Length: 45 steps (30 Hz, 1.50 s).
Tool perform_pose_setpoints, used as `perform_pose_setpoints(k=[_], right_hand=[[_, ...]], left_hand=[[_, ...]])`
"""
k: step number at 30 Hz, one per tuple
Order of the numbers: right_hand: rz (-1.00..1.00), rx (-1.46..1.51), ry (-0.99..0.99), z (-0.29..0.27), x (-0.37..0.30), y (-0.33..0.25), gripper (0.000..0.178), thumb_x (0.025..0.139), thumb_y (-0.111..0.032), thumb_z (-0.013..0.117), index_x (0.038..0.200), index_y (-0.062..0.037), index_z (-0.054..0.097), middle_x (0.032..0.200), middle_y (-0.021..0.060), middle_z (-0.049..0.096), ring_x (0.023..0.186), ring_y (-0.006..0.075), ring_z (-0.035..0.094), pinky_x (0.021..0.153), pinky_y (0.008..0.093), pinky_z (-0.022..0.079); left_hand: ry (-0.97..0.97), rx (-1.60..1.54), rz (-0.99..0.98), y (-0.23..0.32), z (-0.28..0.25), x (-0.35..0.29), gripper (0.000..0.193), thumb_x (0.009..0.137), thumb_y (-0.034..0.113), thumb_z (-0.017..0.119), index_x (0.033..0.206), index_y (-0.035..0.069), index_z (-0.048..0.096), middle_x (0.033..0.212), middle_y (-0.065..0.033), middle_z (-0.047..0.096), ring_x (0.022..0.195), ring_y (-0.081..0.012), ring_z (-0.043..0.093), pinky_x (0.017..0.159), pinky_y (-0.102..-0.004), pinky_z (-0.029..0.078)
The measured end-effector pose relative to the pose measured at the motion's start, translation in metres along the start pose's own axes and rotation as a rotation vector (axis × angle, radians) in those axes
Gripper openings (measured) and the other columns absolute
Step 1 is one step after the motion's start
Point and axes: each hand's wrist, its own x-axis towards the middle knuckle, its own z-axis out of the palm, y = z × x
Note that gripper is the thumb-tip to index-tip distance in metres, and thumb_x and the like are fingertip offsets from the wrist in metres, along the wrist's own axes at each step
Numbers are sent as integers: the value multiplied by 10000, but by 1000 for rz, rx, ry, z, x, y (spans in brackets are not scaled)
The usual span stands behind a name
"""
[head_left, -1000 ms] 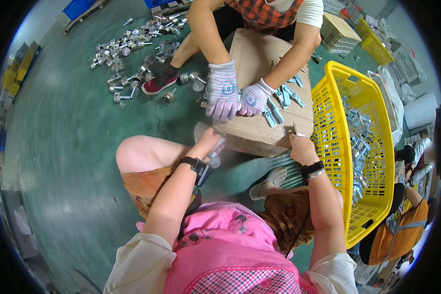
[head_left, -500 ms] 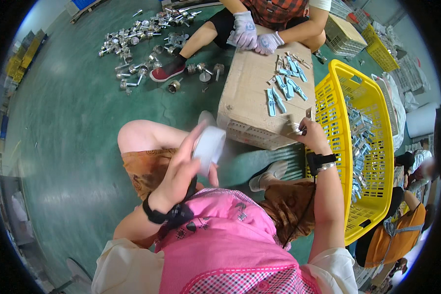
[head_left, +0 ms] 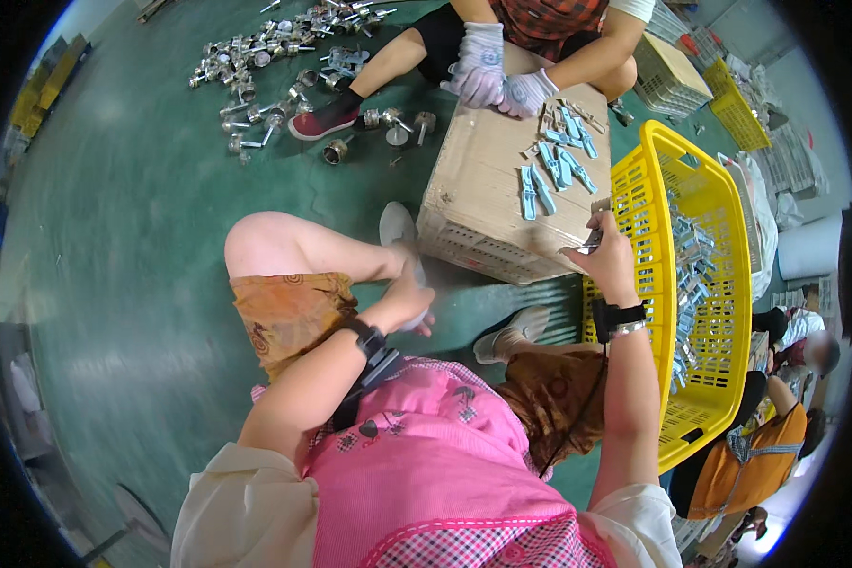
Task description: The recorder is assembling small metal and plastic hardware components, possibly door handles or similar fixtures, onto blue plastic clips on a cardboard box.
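Observation:
My left hand (head_left: pixel 409 298) is closed and turned down between my knees, blurred a little. Part of a white tape-like roll (head_left: pixel 417 320) peeks out under its fingers; the rest is hidden. At the near right corner of a cardboard-topped box (head_left: pixel 483 180), my right hand (head_left: pixel 612 260) pinches a small metal piece (head_left: pixel 594 239). Light-blue clip-shaped pieces (head_left: pixel 543 189) lie in a loose group farther up the cardboard, with small metal parts (head_left: pixel 551 118) beside them.
A yellow basket (head_left: pixel 655 275) holding blue-and-metal pieces (head_left: pixel 693 256) stands right of my right arm. Across the box sits a co-worker with gloved hands (head_left: pixel 483 71) on its far edge. Metal cup-shaped parts (head_left: pixel 265 57) cover the floor at the far left.
My left hand has turned over and dropped, so the white roll, plainly seen before, is now mostly covered. My right hand stays at the box corner, its grip slightly shifted.

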Motion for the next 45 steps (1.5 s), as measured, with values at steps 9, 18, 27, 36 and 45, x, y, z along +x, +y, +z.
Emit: perform_pose_setpoints(k=[9, 18, 27, 36, 45], right_hand=[[-233, 217, 12, 24, -3, -38, 519, 717, -276, 702, 1112, -59, 446, 734, 123, 616, 650, 313, 615, 582, 374, 480], [-738, 333, -86, 70, 3, -106, 313, 690, -65, 680, 952, -87, 510, 736, 79, 584, 685, 293, 591, 623, 390, 441], [-931, 286, -102, 93, 12, -120, 339, 659, -25, 650, 940, -99, 476, 767, 47, 551, 716, 251, 560, 638, 356, 372], [-1033, 153, -139, 102, 5, -122, 279, 672, -113, 641, 913, -92, 502, 811, 50, 558, 772, 231, 562, 678, 342, 378], [-1057, 74, -112, 99, -3, -107, 312, 628, -73, 638, 915, -72, 517, 853, 48, 573, 798, 235, 561, 711, 333, 390]], left_hand=[[-167, -458, -68, -12, -5, -2, 466, 860, 93, 431, 1297, 94, 268, 906, -243, 590, 592, -323, 625, 509, -418, 551], [18, -491, 41, -13, -10, -12, 281, 924, 268, 507, 1061, 23, 515, 747, -120, 585, 571, -203, 596, 458, -313, 515], [-4, -429, -6, -13, -11, -13, 266, 926, 258, 490, 1023, 15, 539, 687, -116, 596, 470, -195, 568, 442, -283, 478], [2, -395, 19, 2, -8, -22, 220, 941, 211, 461, 1015, 14, 525, 675, -112, 592, 470, -189, 572, 439, -281, 475], [-48, -270, -83, -22, -12, -17, 200, 930, 162, 468, 999, -8, 548, 650, -119, 588, 479, -194, 581, 430, -288, 483]])
